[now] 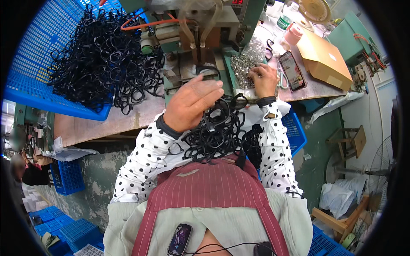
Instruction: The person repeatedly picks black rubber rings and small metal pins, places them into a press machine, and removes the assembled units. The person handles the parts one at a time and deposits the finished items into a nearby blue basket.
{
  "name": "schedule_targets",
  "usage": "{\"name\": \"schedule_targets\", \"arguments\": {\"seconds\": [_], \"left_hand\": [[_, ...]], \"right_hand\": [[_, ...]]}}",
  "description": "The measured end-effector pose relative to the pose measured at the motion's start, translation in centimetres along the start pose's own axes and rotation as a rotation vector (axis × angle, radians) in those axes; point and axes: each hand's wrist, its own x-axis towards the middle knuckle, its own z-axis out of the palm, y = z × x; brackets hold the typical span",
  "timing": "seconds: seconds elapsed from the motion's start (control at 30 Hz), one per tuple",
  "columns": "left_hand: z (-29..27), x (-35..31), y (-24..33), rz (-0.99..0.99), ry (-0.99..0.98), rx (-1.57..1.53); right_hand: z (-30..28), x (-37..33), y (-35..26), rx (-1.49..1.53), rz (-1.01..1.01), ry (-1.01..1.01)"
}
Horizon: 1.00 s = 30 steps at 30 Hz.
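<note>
My left hand [193, 102] is at the front of a green bench machine [213, 25], fingers closed together around a looped black band [209, 69] under the machine's head. Part of the grip is hidden behind the back of the hand. To the right, my right hand [265, 80] dips its curled fingertips into a heap of small shiny metal pieces [241, 68] in a green tray [229, 79]. Whatever is between those fingertips is too small to make out. A tangle of black bands [213, 136] lies on my lap, below both hands.
A blue crate [55, 100] heaped with black bands [106, 59] stands at the left. Right of the tray are scissors [282, 79], a phone [293, 71], a cardboard box [326, 59], a pink cup [294, 34] and a bottle [285, 18]. A wooden stool [352, 141] stands on the floor.
</note>
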Motion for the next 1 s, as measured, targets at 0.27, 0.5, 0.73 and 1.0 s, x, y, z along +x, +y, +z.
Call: {"name": "schedule_targets", "arguments": {"seconds": [0.27, 0.5, 0.73, 1.0], "left_hand": [[-0.3, -15.3, 6.7, -1.124, -0.53, 0.165], [12.6, -16.1, 6.0, -1.025, -0.562, -0.509], [10.2, -10.0, 6.8, -0.34, -0.923, -0.526], [-4.2, -10.6, -8.5, -0.942, -0.164, 0.18]], "right_hand": [[-0.9, 0.0, -1.0, 0.227, 0.032, 0.097], [-0.3, -0.1, 0.3, 0.122, 0.064, 0.101], [-0.9, 0.1, -0.1, 0.267, 0.133, 0.041], [-0.9, 0.6, -4.2, 0.513, 0.102, 0.093]]}}
